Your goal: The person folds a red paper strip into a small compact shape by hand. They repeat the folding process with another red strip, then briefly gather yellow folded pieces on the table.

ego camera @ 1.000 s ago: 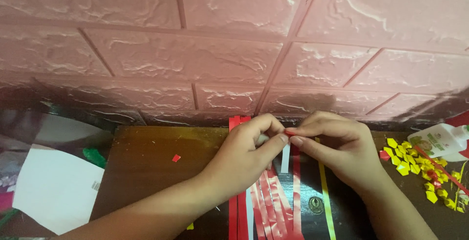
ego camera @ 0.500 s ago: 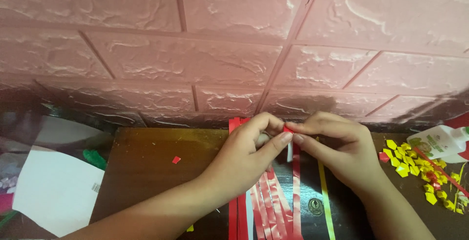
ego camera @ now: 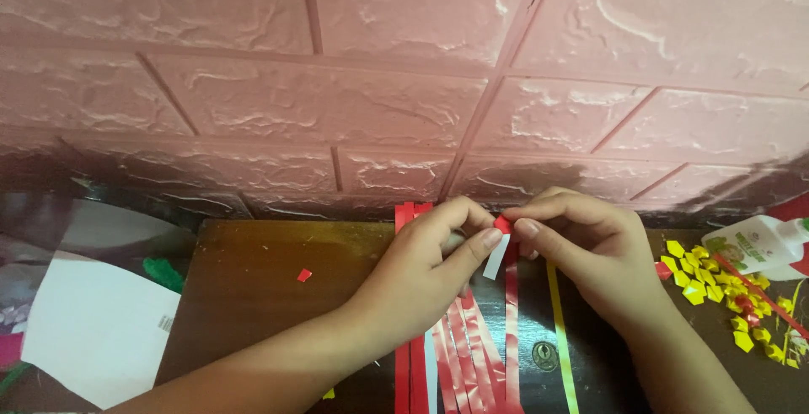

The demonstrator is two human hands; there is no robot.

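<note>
Where both sets of fingers meet, the left hand point(ego camera: 430, 266) and right hand point(ego camera: 590, 250) pinch a narrow red-and-white paper strip point(ego camera: 499, 245) above the dark wooden worktop point(ego camera: 244, 296); its fold is mostly hidden. Long red paper strips point(ego camera: 459, 355) lie beneath, small yellow folded paper pieces point(ego camera: 716, 283) sit right.

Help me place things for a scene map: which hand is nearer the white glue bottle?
Right. The right hand works just left of the glue bottle, with yellow folded pieces between them; the left hand sits farther left, beyond the right hand.
</note>
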